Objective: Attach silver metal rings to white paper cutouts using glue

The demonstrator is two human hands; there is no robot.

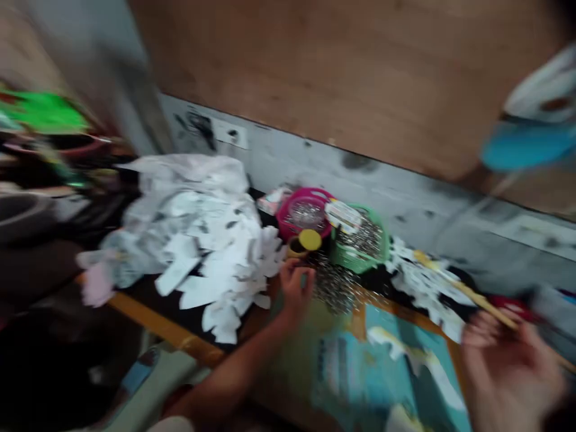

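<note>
The picture is smeared by motion. My left hand (pixel 294 287) reaches forward over the work surface, fingers curled, beside a heap of small metal pieces (pixel 333 287) and just below a yellow-lidded pot (pixel 305 242). Whether it holds anything is unclear. My right hand (pixel 504 366) is at the lower right, fingers loosely spread, close to a thin wooden stick (pixel 477 297); contact with the stick is blurred. A large pile of white cut paper shapes (pixel 207 240) lies left of my left hand.
A pink basket (pixel 303 211) and a green basket (pixel 360 243) of metal bits stand against the grey wall base. More white cutouts (pixel 423 282) lie at right. A teal printed sheet (pixel 387 366) covers the near surface. Dark clutter fills the left side.
</note>
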